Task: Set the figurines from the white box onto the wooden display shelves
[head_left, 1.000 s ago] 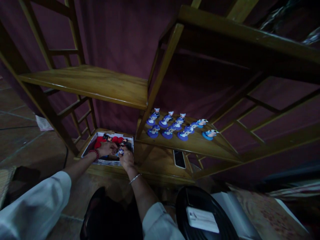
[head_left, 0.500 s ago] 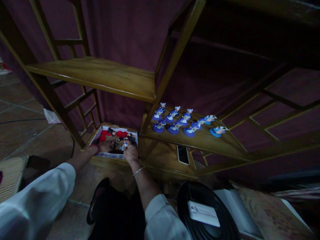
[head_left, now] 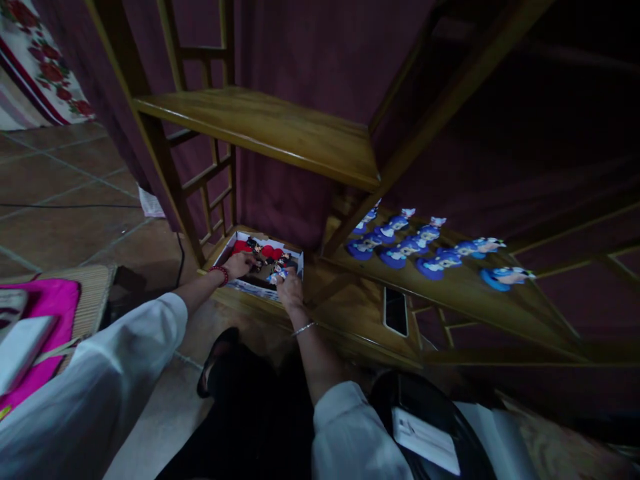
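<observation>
A shallow cardboard box (head_left: 255, 289) with a white printed wall stands on the lower shelf, holding several small red and black figurines (head_left: 273, 253). Inside its left part is my left hand (head_left: 240, 265), wearing a red bead bracelet, its fingers closed at a small dark figurine (head_left: 258, 267). At the right front of the box, my right hand (head_left: 291, 291) pinches a blue-and-white figurine (head_left: 278, 274). My fingers partly cover both of these pieces.
Several blue-based figurines (head_left: 400, 253) stand in rows on the shelf to the right. A phone (head_left: 395, 311) lies on the lower board. A wooden post (head_left: 425, 140) and upper shelf (head_left: 260, 130) frame the box. A black stool (head_left: 385, 393) stands below right, a pink bag (head_left: 55, 300) at left.
The view has swung left, so the box and shelves appear farther right. My left hand has risen slightly and its fingers have drawn together. My right hand still grips the blue-and-white figurine.
</observation>
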Available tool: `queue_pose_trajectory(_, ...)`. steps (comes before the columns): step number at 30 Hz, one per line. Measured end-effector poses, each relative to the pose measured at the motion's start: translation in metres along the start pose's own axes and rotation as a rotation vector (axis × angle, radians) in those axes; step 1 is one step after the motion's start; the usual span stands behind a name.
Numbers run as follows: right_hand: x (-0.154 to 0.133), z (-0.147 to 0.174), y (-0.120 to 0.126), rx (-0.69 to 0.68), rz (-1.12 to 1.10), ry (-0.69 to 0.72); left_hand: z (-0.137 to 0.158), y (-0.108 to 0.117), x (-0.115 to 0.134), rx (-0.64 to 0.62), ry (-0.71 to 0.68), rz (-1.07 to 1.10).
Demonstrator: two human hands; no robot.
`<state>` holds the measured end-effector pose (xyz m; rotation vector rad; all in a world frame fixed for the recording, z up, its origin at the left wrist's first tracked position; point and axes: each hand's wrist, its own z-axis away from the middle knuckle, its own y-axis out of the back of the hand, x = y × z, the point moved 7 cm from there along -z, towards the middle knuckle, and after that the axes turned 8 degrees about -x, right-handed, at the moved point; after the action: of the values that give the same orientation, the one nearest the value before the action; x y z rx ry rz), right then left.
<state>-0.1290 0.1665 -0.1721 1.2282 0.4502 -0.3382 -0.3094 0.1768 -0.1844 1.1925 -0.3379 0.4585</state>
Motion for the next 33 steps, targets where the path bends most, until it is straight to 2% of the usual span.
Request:
queue_pose_trajectory(4,0.002,-0.002,-0.001,0.016,-0.013,-0.004,0.0,0.012,-0.019,0.13,0.155,0.04)
queue_pose_trajectory(7,0.004,-0.002,-0.001,0.044,-0.011,-0.006,0.001,0.015,-0.029,0.171,0.254,0.035)
queue_pose_trajectory(16,0.005,-0.003,-0.003,0.073,-0.031,-0.018,0.001,0.009,-0.029,0.174,0.294,-0.017)
queue_pose_trajectory(20,0.005,-0.004,-0.004,0.077,-0.025,-0.006,-0.001,0.007,-0.023,0.162,0.221,-0.054)
queue_pose_trajectory(26,0.004,-0.001,0.0,0.095,-0.035,0.003,0.0,0.011,-0.01,0.209,0.075,-0.054)
queue_pose_trajectory(33,0.001,0.002,0.002,0.08,-0.007,-0.023,0.0,0.004,0.0,0.12,0.009,-0.051)
